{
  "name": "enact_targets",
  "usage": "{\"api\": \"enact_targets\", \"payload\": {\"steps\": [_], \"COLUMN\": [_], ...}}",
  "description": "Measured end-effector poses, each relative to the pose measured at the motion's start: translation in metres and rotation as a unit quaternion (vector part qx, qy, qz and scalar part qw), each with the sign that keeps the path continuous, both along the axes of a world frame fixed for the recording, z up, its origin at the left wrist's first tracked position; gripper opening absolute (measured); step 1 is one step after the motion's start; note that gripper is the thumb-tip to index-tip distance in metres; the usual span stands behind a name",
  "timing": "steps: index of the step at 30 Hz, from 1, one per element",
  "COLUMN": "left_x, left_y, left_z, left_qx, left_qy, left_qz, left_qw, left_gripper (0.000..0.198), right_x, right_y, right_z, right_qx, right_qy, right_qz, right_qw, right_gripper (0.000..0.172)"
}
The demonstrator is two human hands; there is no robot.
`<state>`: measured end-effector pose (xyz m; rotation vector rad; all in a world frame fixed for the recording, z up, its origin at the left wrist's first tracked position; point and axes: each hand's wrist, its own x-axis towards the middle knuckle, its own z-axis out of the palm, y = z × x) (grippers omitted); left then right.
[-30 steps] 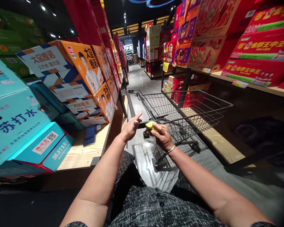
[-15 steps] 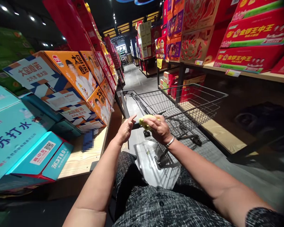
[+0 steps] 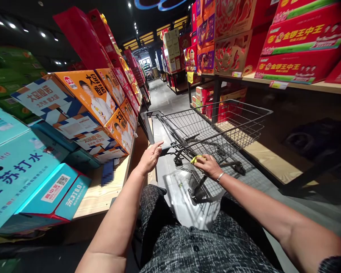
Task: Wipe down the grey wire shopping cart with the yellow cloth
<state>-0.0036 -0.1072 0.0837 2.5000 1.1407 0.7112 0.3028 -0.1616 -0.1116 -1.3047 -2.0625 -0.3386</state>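
A wire shopping cart (image 3: 216, 129) stands in the aisle in front of me. My left hand (image 3: 151, 155) rests on the near left end of its dark handle bar, fingers stretched out along it. My right hand (image 3: 209, 166) is closed on a yellow cloth (image 3: 196, 158) and presses it against the lower wire frame at the cart's near side. A bracelet sits on my right wrist. I am low down, my knees in dark patterned cloth showing at the bottom.
On the left a wooden shelf (image 3: 108, 189) carries orange cartons (image 3: 96, 94) and teal cartons (image 3: 22, 167). On the right a shelf (image 3: 301, 86) holds red gift boxes (image 3: 304, 49). The glossy aisle floor (image 3: 167, 98) runs ahead to more stacked displays.
My right hand has moved the yellow cloth down from the handle bar to the lower wire frame on the cart's right. My left hand has settled onto the handle bar.
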Motion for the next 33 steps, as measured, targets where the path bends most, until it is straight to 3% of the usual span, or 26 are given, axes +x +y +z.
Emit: {"api": "enact_targets", "payload": {"steps": [2, 5, 8, 10, 13, 16, 20, 24, 26, 29, 33], "left_x": [0.007, 0.027, 0.056, 0.073, 0.084, 0.079, 0.070, 0.072, 0.073, 0.071, 0.058], "left_y": [-0.005, -0.015, -0.023, -0.026, -0.025, -0.018, -0.006, 0.002, 0.006, 0.015, 0.027], "left_z": [0.006, 0.014, 0.014, 0.009, -0.002, -0.010, -0.014, -0.017, -0.020, -0.022, -0.021], "left_qx": [0.031, 0.112, 0.184, 0.191, 0.195, 0.220, 0.216, 0.236, 0.241, 0.242, 0.227], "left_qy": [0.081, 0.187, 0.218, 0.224, 0.238, 0.243, 0.234, 0.218, 0.205, 0.198, 0.200], "left_qz": [0.028, 0.057, 0.048, 0.025, 0.025, 0.025, 0.022, 0.038, 0.051, 0.070, 0.105], "left_qw": [0.996, 0.974, 0.957, 0.955, 0.951, 0.944, 0.948, 0.946, 0.947, 0.947, 0.947], "left_gripper": [0.054, 0.039, 0.040, 0.047, 0.060, 0.059, 0.038, 0.034, 0.034, 0.036, 0.036], "right_x": [0.006, 0.001, -0.020, -0.037, -0.050, -0.032, 0.039, 0.120, 0.142, 0.138, 0.084], "right_y": [-0.001, 0.008, 0.022, 0.029, 0.034, 0.037, 0.047, 0.057, 0.059, 0.058, 0.053], "right_z": [0.014, 0.052, 0.084, 0.093, 0.093, 0.087, 0.078, 0.072, 0.072, 0.077, 0.090], "right_qx": [0.015, 0.061, 0.066, 0.046, 0.023, 0.001, -0.034, -0.071, -0.095, -0.123, -0.150], "right_qy": [0.059, 0.138, 0.180, 0.184, 0.171, 0.130, 0.108, 0.133, 0.142, 0.144, 0.121], "right_qz": [-0.028, -0.056, -0.079, -0.060, -0.015, -0.006, -0.075, -0.212, -0.264, -0.317, -0.327], "right_qw": [0.998, 0.987, 0.978, 0.980, 0.985, 0.992, 0.991, 0.966, 0.949, 0.929, 0.925], "right_gripper": [0.038, 0.048, 0.053, 0.049, 0.048, 0.060, 0.063, 0.057, 0.057, 0.057, 0.053]}}
